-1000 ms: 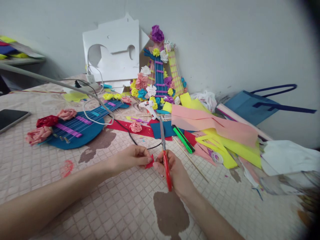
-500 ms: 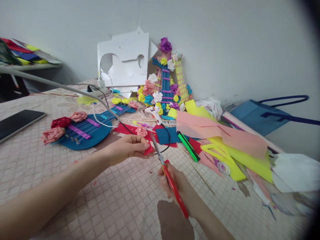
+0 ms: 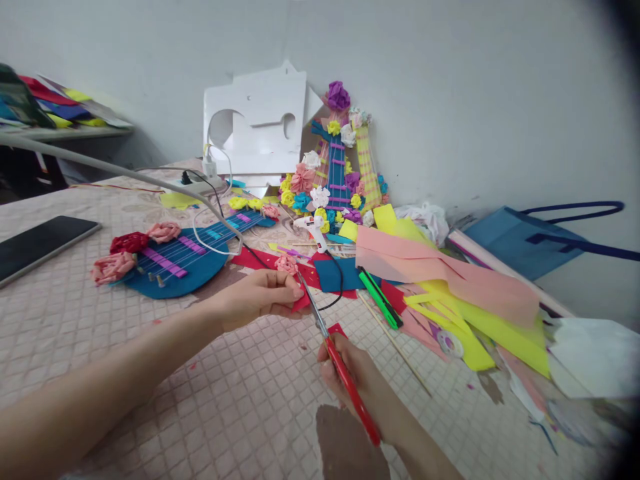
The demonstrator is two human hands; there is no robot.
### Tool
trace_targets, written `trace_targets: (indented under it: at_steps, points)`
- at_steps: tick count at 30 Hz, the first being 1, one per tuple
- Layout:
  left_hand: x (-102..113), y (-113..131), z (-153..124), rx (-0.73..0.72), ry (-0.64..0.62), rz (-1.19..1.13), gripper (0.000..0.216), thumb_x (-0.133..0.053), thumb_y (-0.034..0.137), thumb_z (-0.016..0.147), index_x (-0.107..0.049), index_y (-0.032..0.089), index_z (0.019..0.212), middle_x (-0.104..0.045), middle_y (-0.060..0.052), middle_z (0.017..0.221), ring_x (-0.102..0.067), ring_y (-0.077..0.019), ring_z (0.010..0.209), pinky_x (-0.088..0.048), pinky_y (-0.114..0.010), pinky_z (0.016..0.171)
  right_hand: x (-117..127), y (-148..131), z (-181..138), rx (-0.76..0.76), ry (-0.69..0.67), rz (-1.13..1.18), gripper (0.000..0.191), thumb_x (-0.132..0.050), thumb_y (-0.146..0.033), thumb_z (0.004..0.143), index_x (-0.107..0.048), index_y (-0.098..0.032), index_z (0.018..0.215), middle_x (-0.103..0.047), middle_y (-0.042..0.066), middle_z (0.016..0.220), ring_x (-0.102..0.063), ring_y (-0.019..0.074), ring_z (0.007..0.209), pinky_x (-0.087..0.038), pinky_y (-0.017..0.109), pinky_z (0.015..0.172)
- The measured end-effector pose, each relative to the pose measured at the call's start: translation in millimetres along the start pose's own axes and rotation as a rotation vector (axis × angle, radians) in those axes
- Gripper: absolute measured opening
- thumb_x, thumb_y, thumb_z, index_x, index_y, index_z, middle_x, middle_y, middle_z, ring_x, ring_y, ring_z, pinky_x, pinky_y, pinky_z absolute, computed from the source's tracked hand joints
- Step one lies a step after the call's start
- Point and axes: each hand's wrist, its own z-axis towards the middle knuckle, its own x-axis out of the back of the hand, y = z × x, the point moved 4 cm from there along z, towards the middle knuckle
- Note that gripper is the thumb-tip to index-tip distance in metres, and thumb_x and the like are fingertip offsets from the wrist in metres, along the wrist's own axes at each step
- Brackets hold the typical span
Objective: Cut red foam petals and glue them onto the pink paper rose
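Left hand (image 3: 263, 293) pinches small red piece (image 3: 301, 302), right hand (image 3: 371, 388) grips red-handled scissors (image 3: 351, 390), blades at the piece's edge

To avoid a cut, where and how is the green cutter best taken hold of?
Probably by the middle of the green cutter, from above on the near side: its narrow body lies slanted, nearer end to the right, far end over the blue sheet. The right hand, closest, holds scissors.

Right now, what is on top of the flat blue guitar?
The guitar bears two pink flowers, a red flower, purple strips, strings and small tan pieces. The surface beneath the flowers is covered and cannot be seen.
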Motion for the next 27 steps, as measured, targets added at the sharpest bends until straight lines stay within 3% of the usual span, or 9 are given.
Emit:
trace_targets:
  at_steps: [8,20,27]
  points:
    - [0.9,-1.8,0.0,0.004,-0.001,-0.011,0.016,-0.073,0.023,0.074,-0.060,0.013,0.073,-0.067,-0.001,0.074,-0.067,-0.0145,0.075,-0.053,-0.034,0.083,-0.2,-0.9,1.5,-0.022,0.019,-0.045,0.018,-0.054,-0.037,0.079,-0.046,-0.021,0.075,-0.044,-0.005,0.059,-0.042,0.0099,0.045,-0.036,0.022,0.041]
    - [0.8,-0.2,-0.8,0.011,0.013,0.003,0.018,-0.074,0.023,0.072,-0.059,0.014,0.070,-0.065,0.001,0.072,-0.065,-0.0127,0.072,-0.052,-0.037,0.086,-3.0,2.7,4.5,-0.048,0.051,0.088,0.020,-0.056,-0.031,0.074,-0.039,-0.023,0.068,-0.040,-0.005,0.061,-0.039,0.0098,0.051,-0.039,0.022,0.047]
    - [-0.2,0.4,-1.4,0.009,0.007,0.004,0.017,-0.073,0.022,0.073,-0.058,0.014,0.070,-0.066,0.001,0.072,-0.065,-0.0124,0.071,-0.053,-0.036,0.084,-3.3,11.3,4.9,-0.046,0.077,0.130,0.018,-0.060,-0.030,0.072,-0.044,-0.022,0.068,-0.045,-0.004,0.062,-0.043,0.0101,0.052,-0.042,0.023,0.049]
